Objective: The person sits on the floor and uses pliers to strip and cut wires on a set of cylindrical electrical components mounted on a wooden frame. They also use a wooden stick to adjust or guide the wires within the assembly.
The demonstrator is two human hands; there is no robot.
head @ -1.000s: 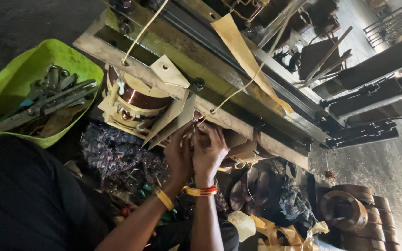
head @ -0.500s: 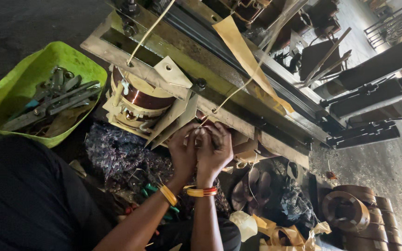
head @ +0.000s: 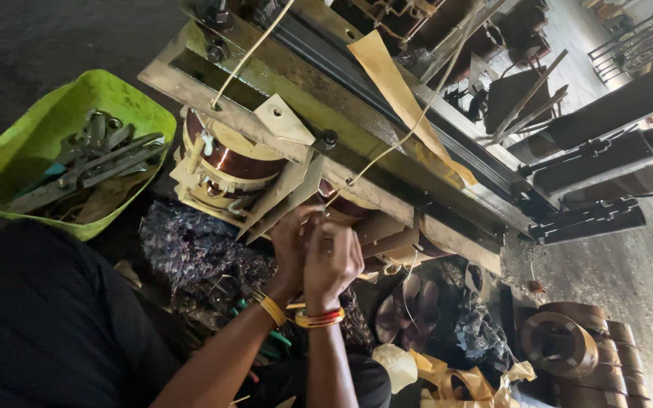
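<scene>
Both hands are working tight together: left hand (head: 290, 245) and right hand (head: 332, 257) are pressing knuckle to knuckle, fingers curled in and pinching something small where the cream wire (head: 417, 125) is ending, right at the lower edge of the metal frame (head: 319, 162). Can't tell what exactly I'm pinching, too small and shadowed. Wire is running up and away, taut, over the frame.

Room is cramped. Copper coil (head: 224, 162) is sitting just left of my hands, under the frame rail, with pale insulation wedges (head: 285, 193) fanning out between coil and fingers, touching or nearly touching my left hand. Frame edge is boxing me in above; dark tangled scrap (head: 198, 253) is crowding my left wrist below. Only open room is back along my forearms.

Green tub (head: 126, 102) is sitting well left, apart from the coil, holding grey spanners (head: 88, 159) in a loose pile. Long tan paper strip (head: 402, 94) is lying diagonally across the frame beyond the hands. Rolled tape coils (head: 568, 344) are stacking on the floor lower right, near yellowish ribbon scraps (head: 459, 381).

Floor is dark, grimy concrete. Frame is dull painted steel with bolts, flat-faced, hard-edged. Coil is glossy reddish copper, round. Wedges are matte board, angular. Bangles are on both wrists: yellow on left, red and yellow on right.
</scene>
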